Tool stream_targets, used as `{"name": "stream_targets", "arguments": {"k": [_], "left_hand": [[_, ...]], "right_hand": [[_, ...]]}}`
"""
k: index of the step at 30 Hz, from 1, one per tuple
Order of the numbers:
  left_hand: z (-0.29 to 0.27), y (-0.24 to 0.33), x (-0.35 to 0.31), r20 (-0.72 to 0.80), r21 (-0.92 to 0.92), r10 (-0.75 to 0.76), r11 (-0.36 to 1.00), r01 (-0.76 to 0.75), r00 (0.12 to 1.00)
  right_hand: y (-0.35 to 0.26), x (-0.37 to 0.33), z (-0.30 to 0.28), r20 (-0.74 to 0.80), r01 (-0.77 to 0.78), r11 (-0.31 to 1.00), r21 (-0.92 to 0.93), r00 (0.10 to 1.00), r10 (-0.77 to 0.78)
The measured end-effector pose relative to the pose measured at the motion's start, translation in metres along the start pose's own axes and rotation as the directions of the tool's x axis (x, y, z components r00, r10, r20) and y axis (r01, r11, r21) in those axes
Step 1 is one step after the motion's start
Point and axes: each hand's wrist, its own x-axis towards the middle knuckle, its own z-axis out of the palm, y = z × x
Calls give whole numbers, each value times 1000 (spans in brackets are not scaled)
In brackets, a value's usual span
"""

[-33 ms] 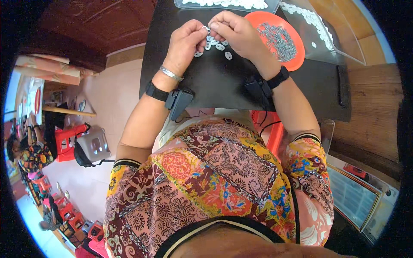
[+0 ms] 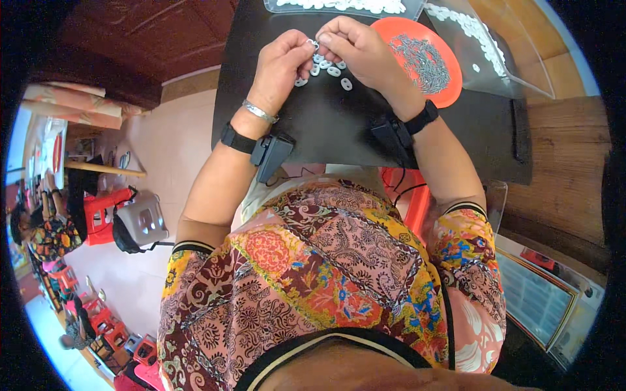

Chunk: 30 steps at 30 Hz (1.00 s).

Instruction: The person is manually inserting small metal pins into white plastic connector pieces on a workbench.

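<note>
My left hand (image 2: 282,64) and my right hand (image 2: 357,52) meet at the fingertips over the far part of the dark table. Both are closed in a pinch. Between the fingertips shows a small silvery-white piece (image 2: 314,44), too small and too covered by the fingers to name its kind. Just below the fingers lies a loose group of small white oval pieces with two holes (image 2: 333,71). One white oval piece (image 2: 346,84) sits a little apart, nearer to me. Beside my right hand stands an orange-red plate (image 2: 447,96) heaped with thin silvery metal pieces (image 2: 422,64).
A clear tray (image 2: 287,9) of white pieces stands at the far edge. More white pieces (image 2: 471,29) lie in a clear container at the far right. Wooden boards (image 2: 564,163) flank the table (image 2: 313,130) on the right. At left, people sit near red stools (image 2: 104,218).
</note>
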Motion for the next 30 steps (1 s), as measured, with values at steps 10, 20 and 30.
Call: {"name": "stream_targets", "arguments": {"k": [10, 20, 30], "left_hand": [[0, -2, -1, -10, 7, -21, 1000, 21, 1000], [2, -8, -2, -42, 18, -49, 999, 49, 998], [-1, -8, 2, -118, 16, -60, 998, 62, 991]], "right_hand": [[2, -1, 5, -54, -5, 996, -90, 999, 0], [8, -2, 17, -130, 38, 970, -239, 989, -70], [6, 3, 12, -86, -9, 982, -190, 996, -8]]}}
